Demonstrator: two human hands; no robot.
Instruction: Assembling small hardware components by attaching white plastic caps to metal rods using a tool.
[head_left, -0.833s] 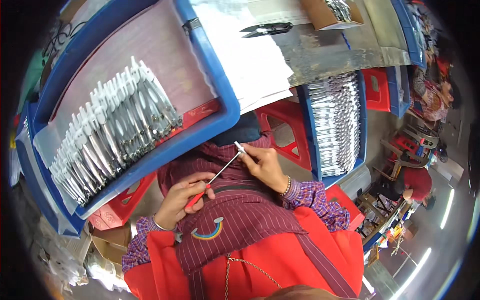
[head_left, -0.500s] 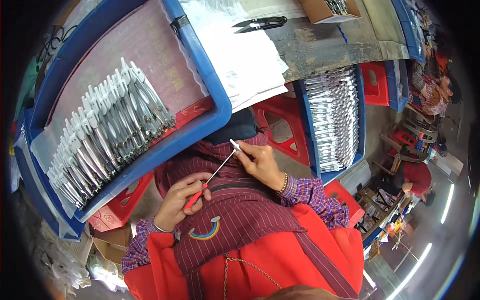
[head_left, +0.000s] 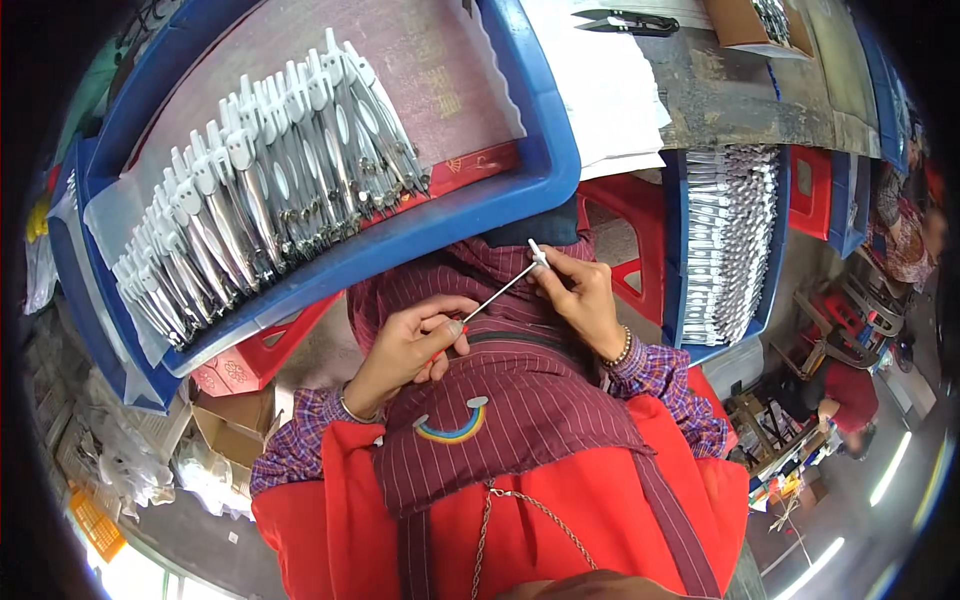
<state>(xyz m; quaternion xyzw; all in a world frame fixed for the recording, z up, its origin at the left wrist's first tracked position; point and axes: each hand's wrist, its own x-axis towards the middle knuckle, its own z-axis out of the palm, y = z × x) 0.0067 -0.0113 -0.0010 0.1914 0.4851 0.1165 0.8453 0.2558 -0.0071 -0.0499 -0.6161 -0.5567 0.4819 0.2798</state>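
Observation:
My left hand [head_left: 412, 347] is closed around the red handle of a screwdriver [head_left: 499, 292], most of the handle hidden by the fingers. Its thin metal shaft slants up to the right. Between the thumb and fingers of my right hand [head_left: 583, 298] is a drawing compass [head_left: 538, 252]; only its white head shows clearly. The screwdriver's tip meets the head, both held over my striped maroon apron [head_left: 500, 385]. Beyond my hands, a blue tray [head_left: 420, 233] holds rows of compasses [head_left: 245, 165] with white heads and silver legs.
Right of my lap, a blue bin [head_left: 676, 250] stacked with more compasses stands beside a red stool [head_left: 640, 225]. White sheets [head_left: 600, 100], black thread snips [head_left: 625, 22] and a cardboard box [head_left: 745, 25] lie on the worktable. Other people [head_left: 850, 395] are at far right.
The view has shifted, so the tray and hands appear further right. My left hand has turned over the screwdriver handle, covering more of it. Both hands keep their hold.

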